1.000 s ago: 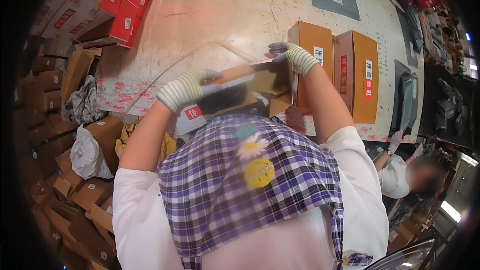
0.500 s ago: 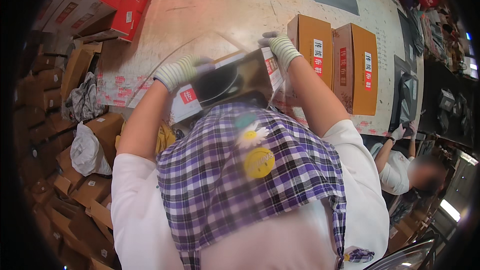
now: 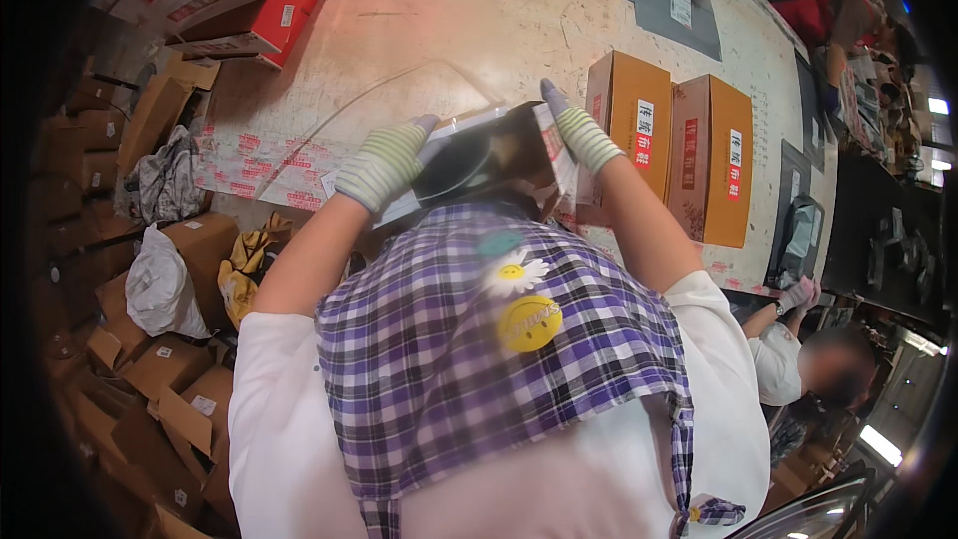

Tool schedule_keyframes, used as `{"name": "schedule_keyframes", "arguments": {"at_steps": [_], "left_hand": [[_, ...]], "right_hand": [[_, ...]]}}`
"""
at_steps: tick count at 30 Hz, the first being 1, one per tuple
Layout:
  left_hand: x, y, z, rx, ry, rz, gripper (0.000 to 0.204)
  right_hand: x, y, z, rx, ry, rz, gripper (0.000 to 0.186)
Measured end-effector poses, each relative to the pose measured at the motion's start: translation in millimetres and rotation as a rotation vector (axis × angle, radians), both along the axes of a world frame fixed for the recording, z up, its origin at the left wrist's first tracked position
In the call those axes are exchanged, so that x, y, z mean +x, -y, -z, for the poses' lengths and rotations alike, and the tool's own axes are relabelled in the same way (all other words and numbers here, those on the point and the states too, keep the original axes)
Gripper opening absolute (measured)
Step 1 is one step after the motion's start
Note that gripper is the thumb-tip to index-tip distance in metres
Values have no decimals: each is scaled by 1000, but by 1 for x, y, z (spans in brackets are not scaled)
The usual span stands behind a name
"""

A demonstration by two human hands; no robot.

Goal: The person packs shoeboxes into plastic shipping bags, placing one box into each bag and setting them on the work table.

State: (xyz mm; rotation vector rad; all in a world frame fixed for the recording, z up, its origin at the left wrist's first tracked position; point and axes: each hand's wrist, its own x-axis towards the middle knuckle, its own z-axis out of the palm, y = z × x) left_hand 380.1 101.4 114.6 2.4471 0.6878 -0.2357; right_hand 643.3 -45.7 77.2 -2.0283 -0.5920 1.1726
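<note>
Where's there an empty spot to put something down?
Bare table lies beyond the open box, between the red boxes and brown boxes. It's crowded where the left hand and right hand handle that box, and around the brown boxes.

Left hand (image 3: 389,162) and right hand (image 3: 584,133) hold open box (image 3: 473,120) at opposite ends, brown boxes (image 3: 725,160) to right on surface (image 3: 399,35).

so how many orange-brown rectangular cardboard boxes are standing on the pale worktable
2: one orange-brown rectangular cardboard box stands just right of the striped-gloved right hand, the second box beside it, farther right. Others could be hidden.
</note>
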Motion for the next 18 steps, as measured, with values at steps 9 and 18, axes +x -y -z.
{"name": "schedule_keyframes", "arguments": {"at_steps": [9,18], "left_hand": [[-5,-1,19,123,94,45,37],[-11,4,36,185,219,41,52]], "right_hand": [[-49,-33,-33,-22,533,-321,58],[-26,-22,5,107,457,-244,50]]}}
